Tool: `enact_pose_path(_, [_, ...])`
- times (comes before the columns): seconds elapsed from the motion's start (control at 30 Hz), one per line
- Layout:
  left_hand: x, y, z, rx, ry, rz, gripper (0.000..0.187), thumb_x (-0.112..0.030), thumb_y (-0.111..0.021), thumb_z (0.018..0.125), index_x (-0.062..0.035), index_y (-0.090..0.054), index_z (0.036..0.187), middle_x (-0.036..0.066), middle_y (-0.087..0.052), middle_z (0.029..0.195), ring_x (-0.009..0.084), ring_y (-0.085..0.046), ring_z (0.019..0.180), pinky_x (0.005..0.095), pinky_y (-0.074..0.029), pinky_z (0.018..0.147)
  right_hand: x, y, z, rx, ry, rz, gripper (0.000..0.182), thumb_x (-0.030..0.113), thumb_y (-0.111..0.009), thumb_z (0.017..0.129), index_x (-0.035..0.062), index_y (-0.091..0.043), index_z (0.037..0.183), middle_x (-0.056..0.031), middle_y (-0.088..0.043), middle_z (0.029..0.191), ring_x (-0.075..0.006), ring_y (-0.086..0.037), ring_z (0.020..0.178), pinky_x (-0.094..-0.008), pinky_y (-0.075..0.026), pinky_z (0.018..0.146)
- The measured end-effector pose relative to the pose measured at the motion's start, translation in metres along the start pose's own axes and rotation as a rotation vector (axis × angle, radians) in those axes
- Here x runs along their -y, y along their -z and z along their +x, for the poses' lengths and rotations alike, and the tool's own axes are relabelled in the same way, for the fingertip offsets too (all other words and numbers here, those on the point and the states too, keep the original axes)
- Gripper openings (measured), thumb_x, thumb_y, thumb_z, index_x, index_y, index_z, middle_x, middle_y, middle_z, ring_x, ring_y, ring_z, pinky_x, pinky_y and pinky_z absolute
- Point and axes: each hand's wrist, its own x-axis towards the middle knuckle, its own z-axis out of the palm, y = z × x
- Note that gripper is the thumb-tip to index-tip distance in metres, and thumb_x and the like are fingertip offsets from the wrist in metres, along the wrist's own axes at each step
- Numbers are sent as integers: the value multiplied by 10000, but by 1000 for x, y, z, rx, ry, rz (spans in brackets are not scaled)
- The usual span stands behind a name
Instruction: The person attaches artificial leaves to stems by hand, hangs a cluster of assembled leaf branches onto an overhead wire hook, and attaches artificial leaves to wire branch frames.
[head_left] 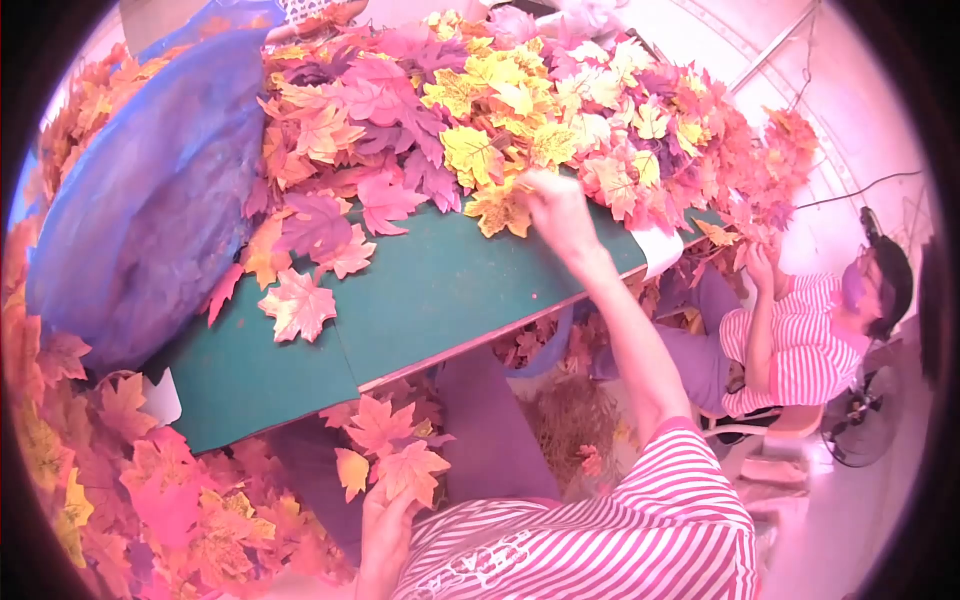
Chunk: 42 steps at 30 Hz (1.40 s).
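Note:
My left hand (385, 522) is closed near my lap, below the table's front edge, pinching a small bunch of artificial maple leaves (408, 472) in pink-orange and yellow. Stretched out over the green table (430, 290), my right hand (555, 205) has its fingers pressed together at a yellow-brown leaf (498, 208) at the front of the pile. Yellow leaves (470, 152) lie just behind it. A pale pink leaf (298, 305) and a purple leaf (315, 225) rest on the table further left.
A large blue bag (150, 190) stands at the left of the table. Heaped leaves (170, 490) fill the lower left. At the right sits another person in a striped shirt (800, 335), hands near the leaves at the table's end. A fan (858, 415) stands behind them.

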Motion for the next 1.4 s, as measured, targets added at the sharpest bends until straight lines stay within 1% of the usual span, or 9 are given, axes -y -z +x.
enact_pose_path(0.1, [-3, -2, 1, -32, -1, 18, 320, -39, -612, 933, 23, -592, 1247, 91, -672, 1160, 163, -659, 1018, 304, -538, 859, 21, 46, 44, -198, -104, 197, 103, 26, -650, 839, 3, -680, 935, -129, -678, 740, -191, -640, 619, -308, -489, 585])
enact_pose_path(0.13, [-3, 0, 2, -33, -10, 19, 324, -39, -614, 930, 25, -591, 1247, 89, -672, 1158, 162, -659, 1016, 306, -538, 862, 25, 62, 58, -70, -343, 370, 95, 59, -655, 874, -11, -663, 938, -62, -672, 725, -116, -617, 604, -277, -485, 558])
enact_pose_path(0.37, [12, 3, 5, 49, 17, 8, 367, -60, -575, 974, 6, -519, 1331, 103, -624, 1251, 185, -629, 1106, 333, -521, 934, 13, 44, 87, 736, -547, 678, 303, 166, -715, 894, -2, -599, 1118, -84, -685, 809, -129, -671, 702, -278, -550, 615])
enact_pose_path(0.47, [16, 0, 5, 49, 42, 12, 379, -66, -573, 977, 4, -510, 1344, 96, -619, 1263, 182, -622, 1121, 330, -519, 936, 5, 17, 57, 439, -220, 308, 422, 212, -695, 906, 7, -568, 1253, -135, -712, 1029, -186, -681, 948, -334, -549, 818])
enact_pose_path(0.6, [13, -4, 3, -12, 27, -17, 348, -46, -582, 957, 25, -550, 1296, 82, -654, 1185, 153, -651, 1011, 299, -543, 825, 39, 40, 18, -75, -262, 317, 277, 220, -711, 871, -26, -686, 996, -137, -719, 856, -222, -701, 763, -335, -538, 712])
enact_pose_path(0.73, [10, -1, 6, 24, 27, 36, 412, -54, -541, 982, -6, -473, 1385, 95, -604, 1296, 180, -621, 1131, 313, -537, 912, 56, 29, -17, 6, -432, 165, 266, 225, -728, 833, -40, -701, 828, -182, -674, 706, -276, -678, 647, -363, -513, 623])
enact_pose_path(0.9, [1, -17, -4, 40, -26, 153, 428, -53, -535, 984, 8, -450, 1399, 98, -593, 1314, 176, -616, 1144, 311, -520, 933, 39, -3, -25, -118, -310, 15, 238, 225, -746, 820, -7, -726, 868, -178, -707, 773, -277, -704, 686, -365, -527, 641])
enact_pose_path(1.17, [2, -25, -12, -10, -108, 154, 445, -5, -544, 968, 14, -442, 1402, 87, -606, 1273, 137, -625, 1084, 267, -528, 871, 49, 3, -36, -139, -408, 485, 173, 151, -713, 888, -11, -715, 948, -3, -687, 775, -38, -591, 708, -204, -463, 659])
enact_pose_path(1.4, [-1, -36, -11, -84, -95, 215, 488, 54, -521, 933, 3, -422, 1408, 75, -570, 1317, 112, -613, 1042, 212, -506, 757, 58, 15, -43, -220, -311, 180, 176, 136, -680, 869, -36, -698, 903, -150, -695, 796, -191, -652, 687, -317, -504, 667])
